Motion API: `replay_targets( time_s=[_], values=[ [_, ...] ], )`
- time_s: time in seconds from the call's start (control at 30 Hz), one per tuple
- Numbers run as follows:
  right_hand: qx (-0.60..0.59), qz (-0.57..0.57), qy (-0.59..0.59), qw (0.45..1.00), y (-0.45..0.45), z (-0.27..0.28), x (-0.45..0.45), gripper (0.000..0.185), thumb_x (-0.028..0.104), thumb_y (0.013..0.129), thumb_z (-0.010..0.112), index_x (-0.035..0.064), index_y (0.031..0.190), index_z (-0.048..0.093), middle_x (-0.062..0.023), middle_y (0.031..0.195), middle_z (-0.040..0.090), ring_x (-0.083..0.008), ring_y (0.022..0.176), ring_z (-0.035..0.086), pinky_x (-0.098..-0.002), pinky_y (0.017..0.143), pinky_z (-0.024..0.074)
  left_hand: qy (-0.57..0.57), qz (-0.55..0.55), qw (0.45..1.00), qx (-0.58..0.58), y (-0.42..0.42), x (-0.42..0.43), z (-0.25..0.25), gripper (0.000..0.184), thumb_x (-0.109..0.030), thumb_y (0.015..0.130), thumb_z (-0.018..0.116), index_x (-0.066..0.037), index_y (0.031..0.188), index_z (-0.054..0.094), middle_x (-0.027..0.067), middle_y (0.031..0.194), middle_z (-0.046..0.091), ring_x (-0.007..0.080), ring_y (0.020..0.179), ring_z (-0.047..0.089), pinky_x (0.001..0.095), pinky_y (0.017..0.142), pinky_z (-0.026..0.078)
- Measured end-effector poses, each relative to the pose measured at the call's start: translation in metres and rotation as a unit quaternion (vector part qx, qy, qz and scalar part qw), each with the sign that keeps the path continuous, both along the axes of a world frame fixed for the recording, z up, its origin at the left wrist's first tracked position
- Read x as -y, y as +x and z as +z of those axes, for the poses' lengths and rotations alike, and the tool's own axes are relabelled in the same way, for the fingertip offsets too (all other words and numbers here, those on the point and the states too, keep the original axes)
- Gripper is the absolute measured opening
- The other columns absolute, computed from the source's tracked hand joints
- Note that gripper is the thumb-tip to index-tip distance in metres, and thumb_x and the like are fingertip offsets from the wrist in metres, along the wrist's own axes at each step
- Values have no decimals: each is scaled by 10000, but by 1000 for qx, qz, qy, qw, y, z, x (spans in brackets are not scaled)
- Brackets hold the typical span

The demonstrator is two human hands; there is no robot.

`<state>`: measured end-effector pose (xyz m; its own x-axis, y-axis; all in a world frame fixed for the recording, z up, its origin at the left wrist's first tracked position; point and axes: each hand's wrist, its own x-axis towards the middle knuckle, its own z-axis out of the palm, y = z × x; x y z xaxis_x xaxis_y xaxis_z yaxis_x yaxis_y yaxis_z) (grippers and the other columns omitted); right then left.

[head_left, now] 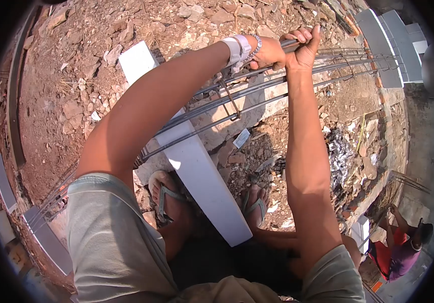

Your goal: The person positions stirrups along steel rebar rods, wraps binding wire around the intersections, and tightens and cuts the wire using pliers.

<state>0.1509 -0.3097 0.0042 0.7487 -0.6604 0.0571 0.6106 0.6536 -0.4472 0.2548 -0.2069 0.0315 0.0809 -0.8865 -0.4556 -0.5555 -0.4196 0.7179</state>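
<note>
A long cage of steel rebar (262,92) slants from the lower left to the upper right, with a bent stirrup (233,103) around its bars. My left hand (271,52), with a watch and a bracelet at the wrist, is closed on a bar at the cage's upper side. Right beside it, my right hand (303,53) has its fingers curled over a dark bar and its thumb up. How that bar joins the cage is hidden by the hands. Under the cage lies a long white block (207,189), between my sandalled feet.
Another white piece (138,60) shows beyond my left arm. Broken stones and rubble (95,81) cover the ground. Grey blocks (386,45) stand at the upper right. A person (396,255) in a purple top crouches at the lower right. Crumpled silvery material (343,156) lies right of my right arm.
</note>
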Motion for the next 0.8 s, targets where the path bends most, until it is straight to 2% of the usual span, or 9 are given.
replay_targets(
  time_s=[0.17,0.27,0.33,0.47,0.53,0.6,0.63,0.73,0.8],
  values=[
    [-205,6,-2,979,39,24,6,335,294,860,813,45,838,590,-75,784,599,-239,717,611,-415,761,577,-48,115,992,15,10,-18,21,301,-281,718,684,17,711,642,138,663,626,263,548,642,391,517,526],
    [-410,-16,-164,897,83,32,20,339,292,860,811,18,891,613,-73,821,623,-254,714,616,-446,747,580,-171,81,932,311,16,-18,4,366,-343,826,663,17,774,710,195,751,701,324,696,720,428,647,569],
    [-430,-11,-270,862,97,53,-5,328,283,860,807,21,889,612,-71,819,621,-251,713,614,-442,743,577,-258,197,888,325,12,-31,4,373,-364,886,636,-18,888,777,286,848,720,405,828,738,448,742,599],
    [-412,26,-332,848,103,65,-24,306,265,861,800,27,885,609,-68,816,618,-245,711,611,-434,736,570,-480,355,775,206,-8,-57,16,255,-261,910,669,-25,894,764,167,856,737,326,828,714,422,778,567],
    [-399,43,-337,852,100,69,-22,295,256,861,796,30,883,608,-66,814,616,-242,710,609,-430,732,567,-476,305,822,63,2,-70,40,172,-185,918,679,-40,959,762,96,885,735,255,841,690,389,791,555],
    [-392,56,-341,852,94,71,-17,284,247,861,792,33,881,607,-65,812,614,-239,709,607,-426,728,563,-231,144,951,-148,50,-77,51,151,-141,919,692,-29,1007,742,63,891,718,184,839,670,339,764,553],
    [-392,61,-347,850,91,71,-19,279,243,862,790,34,880,606,-64,811,614,-238,709,607,-424,726,561,-499,4,856,-132,49,-66,49,151,-144,931,705,-47,1045,719,36,868,709,122,802,645,269,724,539],
    [-385,70,-353,850,89,73,-24,263,229,862,785,39,877,605,-61,809,611,-233,708,604,-417,720,556,-203,78,930,-295,44,-69,49,121,-145,929,720,-50,1003,720,7,758,658,119,712,622,260,681,535],
    [-384,76,-360,847,91,78,-27,252,220,862,781,42,876,603,-59,807,610,-230,707,603,-413,716,553,-244,184,904,-299,27,-85,59,106,-142,950,682,-49,982,723,-20,708,612,92,652,591,231,596,495]
  ],
)
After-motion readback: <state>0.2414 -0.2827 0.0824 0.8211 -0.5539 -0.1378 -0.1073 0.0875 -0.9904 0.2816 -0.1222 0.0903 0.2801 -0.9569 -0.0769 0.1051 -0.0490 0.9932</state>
